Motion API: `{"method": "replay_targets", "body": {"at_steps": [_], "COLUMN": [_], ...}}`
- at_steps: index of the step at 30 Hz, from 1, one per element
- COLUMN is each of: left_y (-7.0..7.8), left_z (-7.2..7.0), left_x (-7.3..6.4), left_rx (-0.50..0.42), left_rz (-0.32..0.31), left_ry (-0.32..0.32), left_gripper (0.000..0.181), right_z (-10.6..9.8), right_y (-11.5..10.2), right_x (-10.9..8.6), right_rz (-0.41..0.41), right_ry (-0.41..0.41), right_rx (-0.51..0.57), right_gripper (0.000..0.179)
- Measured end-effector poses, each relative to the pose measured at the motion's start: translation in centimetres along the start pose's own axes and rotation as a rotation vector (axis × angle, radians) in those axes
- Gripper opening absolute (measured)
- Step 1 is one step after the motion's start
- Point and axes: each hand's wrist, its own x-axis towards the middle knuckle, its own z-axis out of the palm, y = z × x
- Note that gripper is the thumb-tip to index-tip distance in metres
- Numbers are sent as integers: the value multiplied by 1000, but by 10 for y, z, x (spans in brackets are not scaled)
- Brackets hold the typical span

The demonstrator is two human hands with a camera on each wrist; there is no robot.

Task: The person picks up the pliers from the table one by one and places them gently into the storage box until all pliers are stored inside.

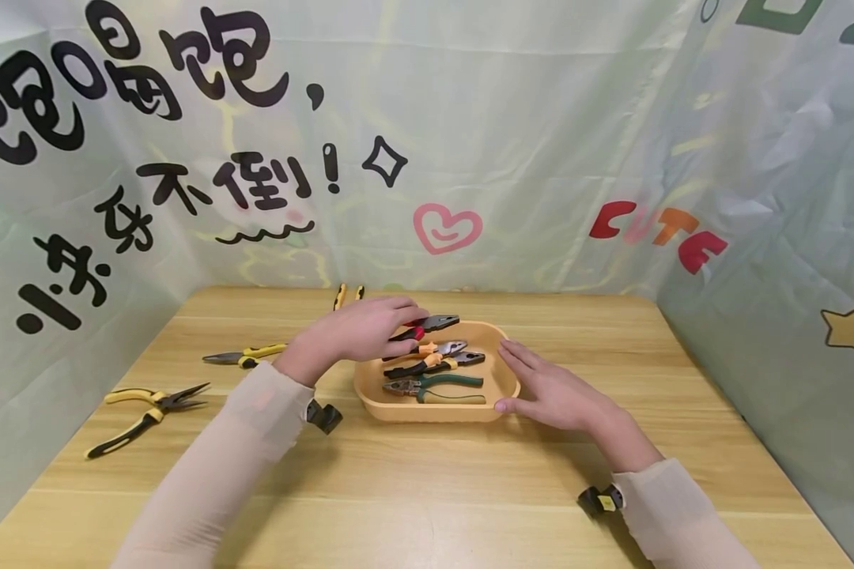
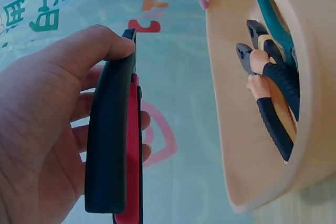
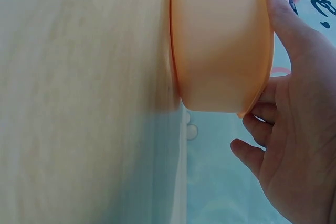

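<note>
My left hand (image 1: 363, 328) grips a pair of combination pliers (image 1: 440, 322) with black and red handles over the far left side of an orange plastic bin (image 1: 437, 412). In the left wrist view, the thumb lies on one handle of these pliers (image 2: 107, 145), with fingertips behind. Inside the bin lie green-handled pliers (image 1: 462, 381) and pliers with orange and black handles (image 1: 420, 367); some parts overlap. My right hand (image 1: 555, 391) touches the bin's right end, fingers fairly straight along the rim and thumb at the near corner; it holds no tool.
Yellow-and-black needle-nose pliers (image 1: 162, 405) lie on the wooden table (image 1: 427, 490) at the left. Another long-nosed pair (image 1: 245, 358) lies behind them, partly hidden by my left arm. Yellow-and-black handles (image 1: 340, 297) show beyond the bin. A printed cloth (image 1: 541, 142) encloses the table.
</note>
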Motion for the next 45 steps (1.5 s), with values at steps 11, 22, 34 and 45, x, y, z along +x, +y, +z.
{"method": "replay_targets", "body": {"at_steps": [11,22,34,45], "left_y": [2,8,11,15], "left_z": [1,11,27,42], "left_x": [13,25,33,46], "left_rx": [3,-9,-49,-83], "left_rz": [32,17,-27,-57], "left_ry": [-22,-96,-168,-229], "left_gripper": [47,45,45,47], "right_z": [-1,0,1,0], "right_y": [0,-1,1,0], "right_x": [1,0,0,0], "right_rz": [-6,10,5,0], "right_ry": [0,-6,-2,2], "right_rx": [4,13,5,10], "right_gripper": [98,99,98,99]}}
